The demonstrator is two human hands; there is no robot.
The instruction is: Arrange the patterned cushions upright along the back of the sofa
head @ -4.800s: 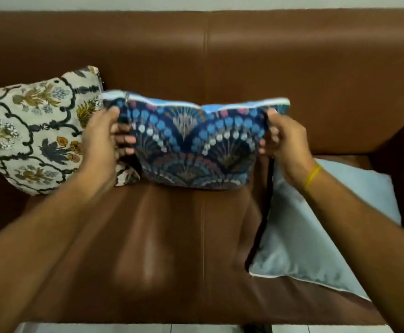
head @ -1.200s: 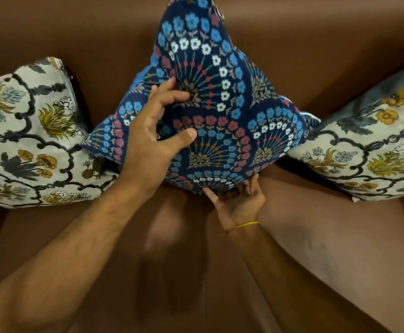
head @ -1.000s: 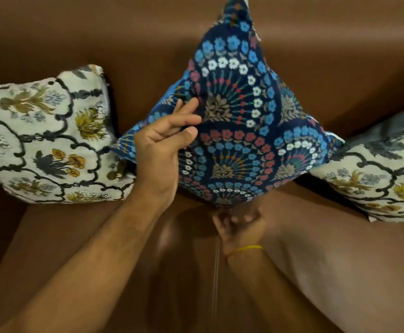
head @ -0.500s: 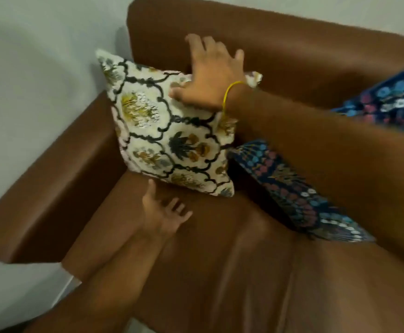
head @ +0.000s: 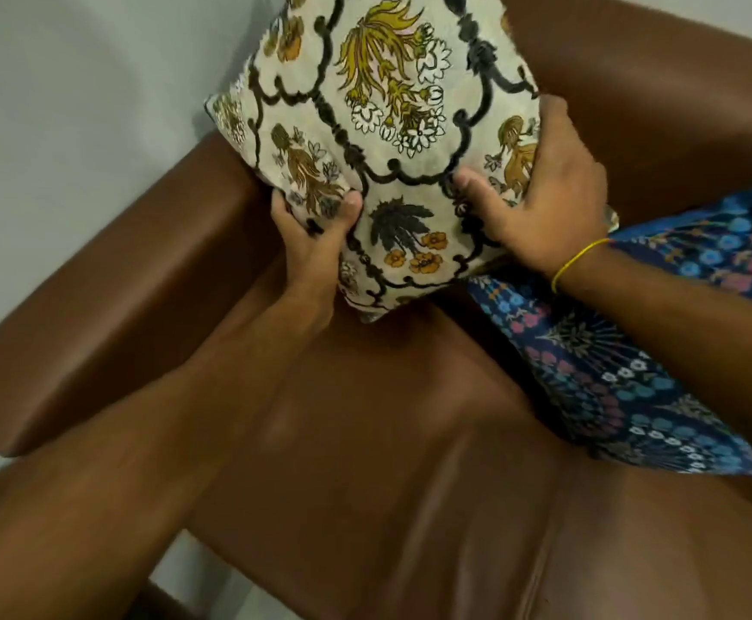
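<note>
A cream cushion (head: 387, 105) with black scrollwork and yellow flowers stands tilted on one corner in the left corner of the brown sofa (head: 365, 440). My left hand (head: 316, 243) grips its lower left edge, thumb on the front. My right hand (head: 544, 190), with a yellow band at the wrist, grips its right edge, thumb pressed on the front. A dark blue cushion (head: 611, 373) with blue, pink and white fan patterns leans against the sofa back to the right, partly hidden under my right forearm.
The sofa's left armrest (head: 110, 315) runs beside the cream cushion, with a pale wall (head: 74, 105) behind it. The sofa back (head: 656, 91) rises at the upper right. A strip of light floor (head: 213, 588) shows below the seat's front edge.
My left hand has risen from the seat and taken the cream cushion's lower edge. My right hand has slid from its top to its right edge, and the cushion now stands higher, turned onto a corner.
</note>
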